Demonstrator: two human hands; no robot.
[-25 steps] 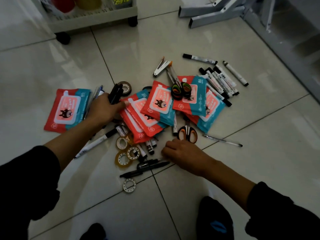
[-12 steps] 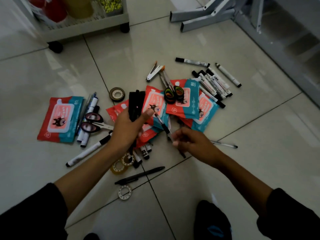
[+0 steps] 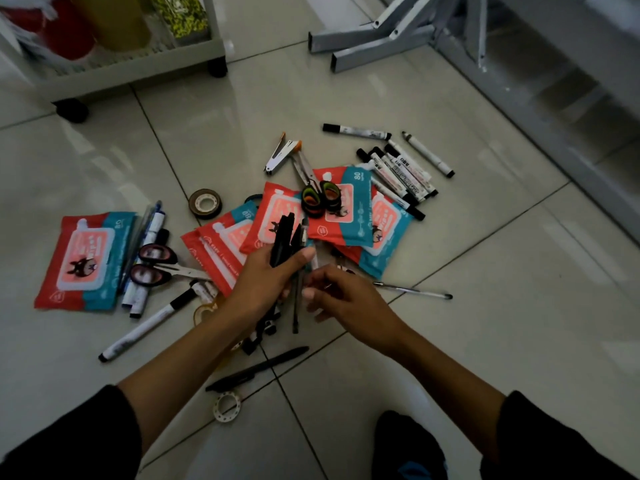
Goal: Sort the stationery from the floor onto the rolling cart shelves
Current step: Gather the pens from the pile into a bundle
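Pens [image 3: 285, 237], dark and bundled, are held upright in the left hand [image 3: 266, 282], whose grip is curled around them above the heap on the floor [image 3: 485, 306]. One more thin pen [image 3: 296, 306] is being fed into the bundle by the right hand [image 3: 341, 296], and appears to be pinched at the fingertips, though the pinch itself is partly hidden. The added pen hangs lower than the others, so it could be judged likely to slide out if the left grip is loosened to admit it; the whole bundle could then be scattered back onto the wipe packets [image 3: 341, 209] below.

Most of the stationery is left on the floor: markers [image 3: 398, 171] at the far right, scissors [image 3: 156, 265] beside a lone packet on the left, tape rolls [image 3: 205, 203] and a stapler [image 3: 280, 155] around the pile.

The rolling cart [image 3: 138, 64] is seen well apart at the upper left. On its lowest shelf a red container [image 3: 69, 32], a yellow one [image 3: 117, 22] and a box of small yellow-green items [image 3: 183, 15] are stood; what the first two hold cannot be told.
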